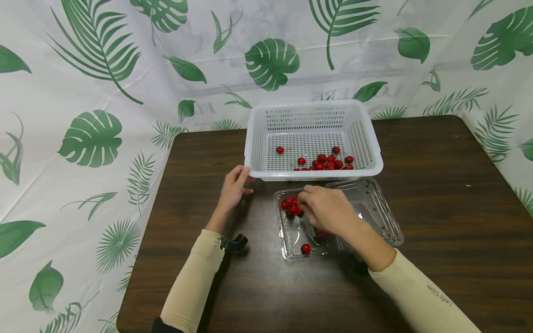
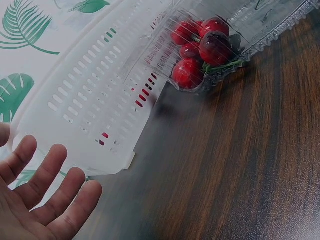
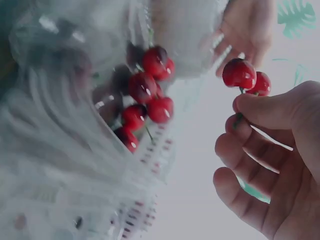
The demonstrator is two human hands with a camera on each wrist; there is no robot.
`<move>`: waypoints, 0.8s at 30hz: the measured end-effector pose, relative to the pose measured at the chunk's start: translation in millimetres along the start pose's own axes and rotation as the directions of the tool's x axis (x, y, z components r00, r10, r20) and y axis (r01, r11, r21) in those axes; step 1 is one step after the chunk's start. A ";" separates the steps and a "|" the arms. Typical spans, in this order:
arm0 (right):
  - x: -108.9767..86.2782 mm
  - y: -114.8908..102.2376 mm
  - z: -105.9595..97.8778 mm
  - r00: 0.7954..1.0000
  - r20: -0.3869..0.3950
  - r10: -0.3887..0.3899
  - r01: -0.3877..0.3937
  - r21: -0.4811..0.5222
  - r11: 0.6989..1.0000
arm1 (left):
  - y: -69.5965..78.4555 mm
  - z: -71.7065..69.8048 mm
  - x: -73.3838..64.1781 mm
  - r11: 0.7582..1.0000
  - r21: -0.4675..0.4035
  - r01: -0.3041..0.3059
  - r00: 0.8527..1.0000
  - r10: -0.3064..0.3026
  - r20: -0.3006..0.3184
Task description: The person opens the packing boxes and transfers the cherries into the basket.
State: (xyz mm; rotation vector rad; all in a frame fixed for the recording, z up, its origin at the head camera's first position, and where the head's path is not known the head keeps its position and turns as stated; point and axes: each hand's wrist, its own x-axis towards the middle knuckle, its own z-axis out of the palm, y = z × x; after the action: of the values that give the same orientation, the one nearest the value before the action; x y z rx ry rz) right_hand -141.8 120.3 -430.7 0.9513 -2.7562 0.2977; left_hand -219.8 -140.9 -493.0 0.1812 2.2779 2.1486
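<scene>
Between thumb and forefinger, my right hand [image 1: 326, 208] pinches the green stem of a pair of red cherries [image 3: 239, 73], seen in the right wrist view. That hand is over a clear plastic clamshell box [image 1: 283, 235], where a cluster of cherries [image 1: 293, 210] lies at the far left and a single cherry [image 1: 306, 249] near the front. My left hand [image 1: 234, 187] is at the near left corner of a white slotted basket [image 1: 316, 175], thumb by the rim, its fingers [image 2: 52, 165] spread and loosely extended. Several cherries [image 1: 331, 158] lie inside the basket, mostly toward its front right.
The clamshell's lid [image 1: 385, 217] lies folded open to the right, partly behind my right forearm. Everything stands on a dark wooden table [image 1: 449, 194]. A white cloth with green leaf prints [image 1: 225, 69] hangs behind the table and along its left side.
</scene>
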 end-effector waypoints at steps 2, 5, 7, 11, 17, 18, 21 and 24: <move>1.8 3.5 -5.8 1.000 -0.014 0.003 -0.003 0.004 1.000 | -0.6 -0.1 0.0 1.000 -0.001 -0.010 1.000 0.010 0.000; 4.6 10.8 -13.3 0.999 -0.048 0.010 -0.010 0.015 1.000 | -0.9 0.0 0.3 1.000 -0.001 -0.007 1.000 0.007 -0.003; 6.6 16.9 -17.0 0.997 -0.074 0.026 -0.024 0.033 0.999 | -0.4 0.2 0.5 1.000 0.002 0.010 1.000 -0.010 -0.003; 9.9 31.3 -19.9 0.988 -0.121 0.091 -0.083 0.070 0.994 | 0.2 0.9 1.0 0.999 -0.001 0.033 0.999 -0.033 -0.008; 14.5 52.0 -16.2 0.950 -0.222 0.218 -0.201 0.097 0.975 | -0.3 0.7 1.3 0.999 -0.007 0.033 0.999 -0.033 -0.009; 15.3 55.2 -15.2 0.939 -0.246 0.240 -0.221 0.101 0.970 | -0.2 0.7 1.3 0.999 -0.008 0.033 0.999 -0.033 -0.008; 17.1 64.1 -12.4 0.905 -0.298 0.304 -0.280 0.121 0.952 | -0.1 0.5 1.2 0.999 -0.008 0.033 0.999 -0.033 -0.008; 16.6 71.3 -9.9 0.882 -0.304 0.361 -0.330 0.148 0.932 | 0.0 0.4 1.0 0.999 -0.007 0.042 0.999 -0.042 -0.008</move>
State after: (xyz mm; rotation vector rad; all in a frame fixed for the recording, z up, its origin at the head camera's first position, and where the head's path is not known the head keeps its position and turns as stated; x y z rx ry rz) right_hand -197.9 168.1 -425.6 0.3704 -2.5993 0.5872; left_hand -220.8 -140.4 -492.9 0.1245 2.2572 2.1404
